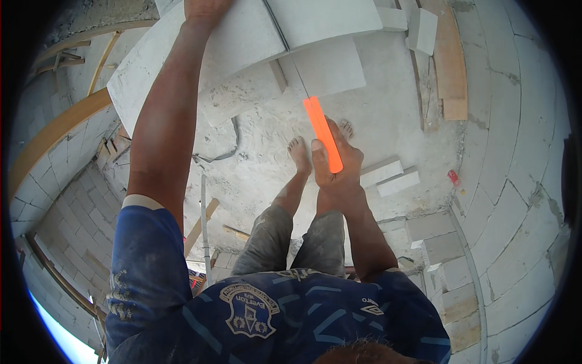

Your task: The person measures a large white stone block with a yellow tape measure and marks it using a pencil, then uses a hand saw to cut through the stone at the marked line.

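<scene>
My right hand [345, 159] is closed around the orange handle of a handsaw [324, 134]. The saw's thin blade, seen nearly edge-on, reaches up and away to a dark line across a large white block [333, 23]. How deep the blade sits there I cannot make out. My left hand [206, 8] rests at the top edge of the view, on or over the block's left part. Its fingers are cut off by the frame, so their pose is hidden.
Below the block is a dusty floor [267, 127] with my bare feet. Smaller white blocks [397, 176] lie right of my right hand. Wooden boards [451, 67] stand farther right by a block wall [503, 121]. A bent dark strip [233, 142] lies left.
</scene>
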Demonstrator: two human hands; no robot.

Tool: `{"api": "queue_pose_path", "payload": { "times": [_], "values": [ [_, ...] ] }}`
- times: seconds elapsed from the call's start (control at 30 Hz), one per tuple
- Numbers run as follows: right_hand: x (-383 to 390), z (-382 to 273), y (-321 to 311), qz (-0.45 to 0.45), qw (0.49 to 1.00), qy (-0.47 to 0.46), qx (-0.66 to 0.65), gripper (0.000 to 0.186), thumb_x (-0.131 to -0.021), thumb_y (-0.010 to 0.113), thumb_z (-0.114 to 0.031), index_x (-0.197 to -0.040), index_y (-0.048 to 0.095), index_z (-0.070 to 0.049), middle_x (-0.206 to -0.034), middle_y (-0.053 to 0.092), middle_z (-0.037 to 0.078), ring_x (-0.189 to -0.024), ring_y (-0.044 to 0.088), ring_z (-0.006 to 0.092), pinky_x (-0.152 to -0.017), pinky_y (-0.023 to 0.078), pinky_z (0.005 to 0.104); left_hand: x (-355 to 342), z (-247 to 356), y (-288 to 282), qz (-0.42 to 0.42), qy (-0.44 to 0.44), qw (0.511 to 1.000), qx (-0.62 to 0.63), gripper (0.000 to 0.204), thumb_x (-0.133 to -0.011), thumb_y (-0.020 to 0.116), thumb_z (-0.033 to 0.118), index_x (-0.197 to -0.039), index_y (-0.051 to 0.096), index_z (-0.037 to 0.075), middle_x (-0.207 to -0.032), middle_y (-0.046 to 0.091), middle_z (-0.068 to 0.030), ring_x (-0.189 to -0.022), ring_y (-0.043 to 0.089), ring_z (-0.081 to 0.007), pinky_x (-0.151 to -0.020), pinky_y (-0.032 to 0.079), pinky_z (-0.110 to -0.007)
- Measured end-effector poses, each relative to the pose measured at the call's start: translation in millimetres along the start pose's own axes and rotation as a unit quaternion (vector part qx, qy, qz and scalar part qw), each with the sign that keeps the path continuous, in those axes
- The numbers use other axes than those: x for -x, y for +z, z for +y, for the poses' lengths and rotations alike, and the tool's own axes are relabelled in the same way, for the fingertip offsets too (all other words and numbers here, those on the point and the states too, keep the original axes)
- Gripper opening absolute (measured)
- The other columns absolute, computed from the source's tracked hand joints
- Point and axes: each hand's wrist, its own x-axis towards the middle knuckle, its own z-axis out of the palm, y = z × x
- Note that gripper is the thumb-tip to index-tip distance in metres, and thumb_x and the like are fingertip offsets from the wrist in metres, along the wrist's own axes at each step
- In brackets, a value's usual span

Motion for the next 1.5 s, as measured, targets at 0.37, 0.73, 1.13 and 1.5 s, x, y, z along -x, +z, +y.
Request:
{"api": "queue_pose_path", "payload": {
  "times": [0.37, 0.73, 1.13, 1.5],
  "values": [
    [55.4, 28.9, -22.8, -0.023, 0.999, 0.029, 0.013, 0.054, -0.099, 0.059, -0.029, -0.142, 0.056, 0.003, -0.091, 0.072, 0.018, -0.067, 0.068, 0.0227, -0.062, 0.054, 0.0321, 1.3, -10.2, -9.6, -0.016, 0.033, 0.998, -0.048, 0.016, -0.092, 0.054, 0.008, -0.094, 0.068, 0.001, -0.095, 0.07, -0.0194, -0.087, 0.069, -0.0371, -0.075, 0.056, -0.048],
    [116.3, 52.1, -46.1, -0.056, 0.993, 0.104, 0.0, 0.053, -0.095, 0.058, -0.024, -0.144, 0.055, -0.005, -0.147, 0.056, 0.02, -0.091, 0.074, 0.0268, -0.091, 0.054, 0.0343, 2.7, -15.4, 0.5, -0.011, 0.04, 0.998, -0.041, 0.021, -0.1, 0.05, 0.011, -0.096, 0.067, 0.0, -0.092, 0.069, -0.0202, -0.083, 0.067, -0.0396, -0.072, 0.054, -0.051],
    [-20.0, -73.3, -22.0, 0.01, 0.999, 0.031, -0.001, 0.043, -0.093, 0.064, -0.007, -0.135, 0.06, 0.004, -0.095, 0.072, 0.017, -0.073, 0.072, 0.0235, -0.068, 0.057, 0.0321, -16.3, 15.9, -27.7, -0.12, -0.173, 0.968, 0.134, 0.051, -0.105, 0.042, 0.044, -0.12, 0.068, 0.004, -0.107, 0.072, -0.0249, -0.1, 0.068, -0.0456, -0.092, 0.051, -0.052],
    [-5.9, -115.3, -18.1, -0.017, 0.988, 0.152, -0.003, 0.042, -0.095, 0.064, -0.011, -0.134, 0.06, 0.004, -0.113, 0.071, 0.024, -0.102, 0.073, 0.0289, -0.085, 0.057, 0.0366, 22.9, -15.8, -69.4, -0.09, -0.212, 0.971, 0.061, 0.071, -0.098, 0.044, 0.069, -0.122, 0.068, 0.007, -0.114, 0.068, -0.0145, -0.118, 0.057, -0.03, -0.108, 0.033, -0.049]
  ]
}}
